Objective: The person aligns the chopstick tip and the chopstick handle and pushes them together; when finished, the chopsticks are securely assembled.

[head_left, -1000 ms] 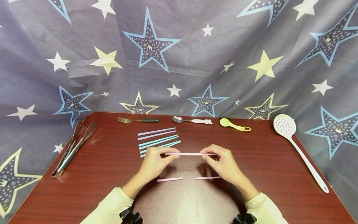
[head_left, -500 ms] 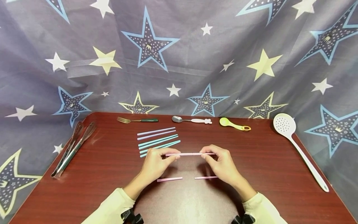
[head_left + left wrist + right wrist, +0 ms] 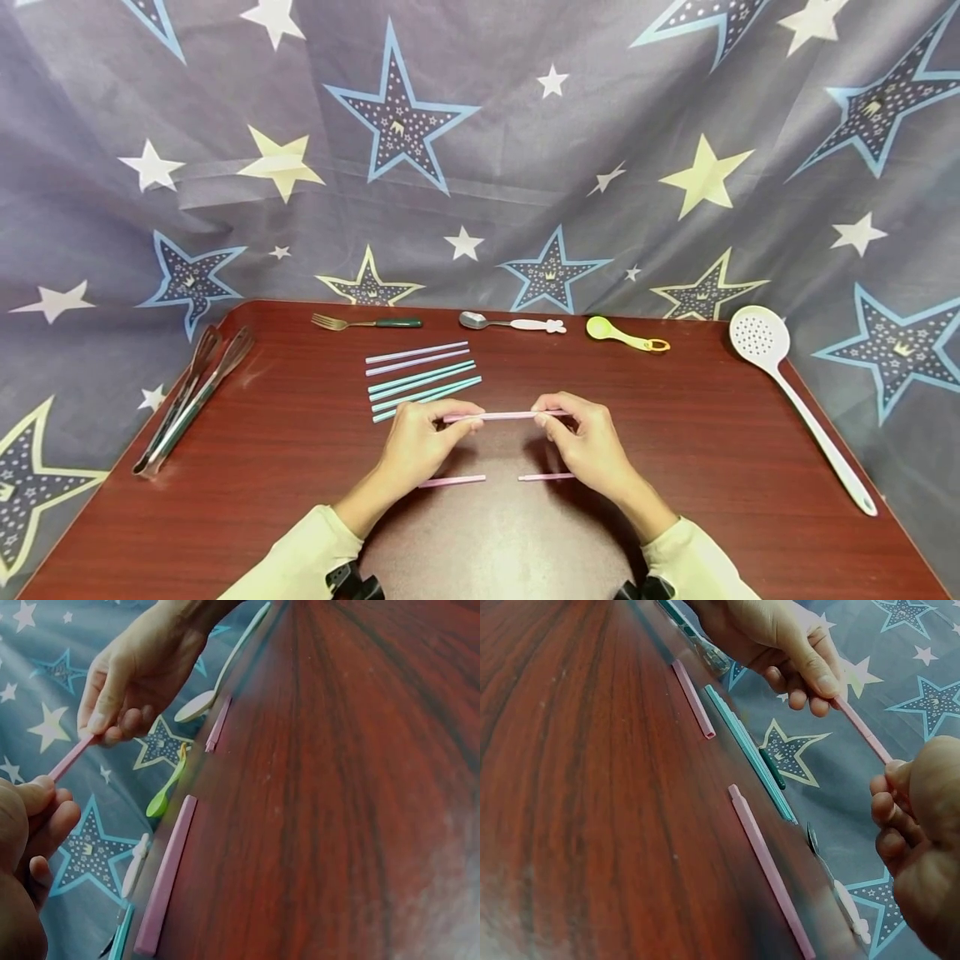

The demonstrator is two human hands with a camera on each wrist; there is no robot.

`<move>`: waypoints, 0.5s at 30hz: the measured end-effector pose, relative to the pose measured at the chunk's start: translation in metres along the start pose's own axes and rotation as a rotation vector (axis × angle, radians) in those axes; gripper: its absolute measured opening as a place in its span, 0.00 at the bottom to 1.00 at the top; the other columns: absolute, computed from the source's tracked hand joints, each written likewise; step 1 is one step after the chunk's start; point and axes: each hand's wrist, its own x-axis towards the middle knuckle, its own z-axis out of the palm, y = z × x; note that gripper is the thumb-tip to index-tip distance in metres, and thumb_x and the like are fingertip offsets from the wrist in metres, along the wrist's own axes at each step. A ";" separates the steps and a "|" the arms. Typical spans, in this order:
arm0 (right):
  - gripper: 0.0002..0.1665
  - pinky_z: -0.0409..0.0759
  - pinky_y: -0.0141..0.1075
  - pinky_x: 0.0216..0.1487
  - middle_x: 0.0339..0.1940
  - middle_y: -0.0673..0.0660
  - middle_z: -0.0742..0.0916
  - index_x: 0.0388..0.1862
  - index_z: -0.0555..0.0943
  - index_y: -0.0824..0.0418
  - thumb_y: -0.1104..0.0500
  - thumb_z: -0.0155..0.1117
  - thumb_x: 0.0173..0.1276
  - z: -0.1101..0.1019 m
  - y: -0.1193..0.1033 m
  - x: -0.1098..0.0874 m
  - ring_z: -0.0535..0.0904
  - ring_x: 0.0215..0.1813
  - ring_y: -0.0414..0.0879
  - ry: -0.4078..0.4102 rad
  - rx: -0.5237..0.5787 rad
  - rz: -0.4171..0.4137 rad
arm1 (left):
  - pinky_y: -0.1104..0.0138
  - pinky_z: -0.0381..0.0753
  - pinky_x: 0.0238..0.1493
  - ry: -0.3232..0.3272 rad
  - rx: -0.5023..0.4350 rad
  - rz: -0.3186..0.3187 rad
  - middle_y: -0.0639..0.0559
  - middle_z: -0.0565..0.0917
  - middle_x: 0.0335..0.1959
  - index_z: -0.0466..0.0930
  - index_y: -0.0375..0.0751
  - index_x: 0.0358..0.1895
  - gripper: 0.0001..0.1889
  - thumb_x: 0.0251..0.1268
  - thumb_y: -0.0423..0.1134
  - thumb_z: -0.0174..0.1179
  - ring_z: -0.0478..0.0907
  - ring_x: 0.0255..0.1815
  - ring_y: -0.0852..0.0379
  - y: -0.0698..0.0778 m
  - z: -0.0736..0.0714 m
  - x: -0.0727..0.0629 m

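A thin pink chopstick (image 3: 508, 415) is held level above the table between both hands. My left hand (image 3: 415, 443) pinches its left part between thumb and fingers, and my right hand (image 3: 597, 443) pinches the right part in the same way. Below the hands, two pink chopstick sections lie on the tabletop. The left section (image 3: 459, 481) shows a hollow end in the right wrist view; the right section (image 3: 769, 870) has a narrower plug at its tip. Part of each lying section is hidden behind a hand in the head view.
Purple chopsticks (image 3: 417, 353) and teal chopsticks (image 3: 423, 379) lie beyond the left hand. Along the back edge rest a fork (image 3: 367, 322), a spoon (image 3: 513, 323) and a yellow measuring spoon (image 3: 626, 335). Metal tongs (image 3: 195, 400) lie left, a white skimmer (image 3: 802, 408) right.
My right hand has shifted slightly left toward the left hand, and the held chopstick spans a bit less. The seam seen near its middle earlier no longer shows.
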 end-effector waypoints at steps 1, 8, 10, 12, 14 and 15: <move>0.06 0.80 0.33 0.33 0.29 0.61 0.87 0.40 0.86 0.62 0.70 0.70 0.67 0.000 0.000 0.000 0.79 0.28 0.38 0.002 0.001 0.002 | 0.79 0.64 0.20 0.002 0.000 0.002 0.63 0.91 0.26 0.93 0.55 0.36 0.06 0.56 0.39 0.77 0.67 0.19 0.76 0.000 0.000 0.000; 0.06 0.80 0.32 0.33 0.30 0.57 0.89 0.39 0.87 0.58 0.68 0.71 0.67 -0.001 0.000 0.001 0.79 0.29 0.35 -0.002 0.018 0.008 | 0.77 0.68 0.21 -0.050 -0.054 -0.025 0.64 0.90 0.26 0.92 0.56 0.36 0.05 0.59 0.40 0.76 0.70 0.20 0.73 0.001 -0.006 0.003; 0.06 0.81 0.32 0.35 0.32 0.54 0.90 0.38 0.87 0.56 0.67 0.72 0.67 -0.002 0.000 0.002 0.80 0.32 0.35 -0.002 0.019 0.006 | 0.75 0.68 0.21 -0.078 -0.072 -0.037 0.65 0.89 0.25 0.92 0.56 0.37 0.05 0.60 0.40 0.75 0.71 0.21 0.72 0.001 -0.009 0.005; 0.06 0.81 0.31 0.37 0.33 0.51 0.90 0.38 0.88 0.55 0.66 0.72 0.68 -0.003 0.000 0.002 0.81 0.34 0.35 -0.003 0.020 0.002 | 0.75 0.68 0.21 -0.105 -0.078 -0.045 0.65 0.87 0.25 0.92 0.57 0.38 0.05 0.61 0.40 0.75 0.69 0.20 0.71 0.001 -0.012 0.005; 0.05 0.82 0.30 0.38 0.34 0.50 0.91 0.38 0.88 0.54 0.65 0.72 0.68 -0.005 0.001 0.001 0.82 0.35 0.35 -0.006 0.025 0.001 | 0.74 0.66 0.21 -0.118 -0.068 -0.055 0.64 0.86 0.23 0.92 0.57 0.38 0.05 0.61 0.40 0.75 0.67 0.20 0.71 -0.001 -0.017 0.004; 0.05 0.82 0.30 0.39 0.34 0.51 0.91 0.39 0.88 0.54 0.65 0.72 0.68 -0.005 0.001 0.001 0.82 0.36 0.35 -0.007 0.027 -0.004 | 0.74 0.67 0.21 -0.118 -0.057 -0.059 0.64 0.86 0.23 0.92 0.56 0.38 0.05 0.61 0.41 0.75 0.67 0.19 0.71 -0.002 -0.020 0.003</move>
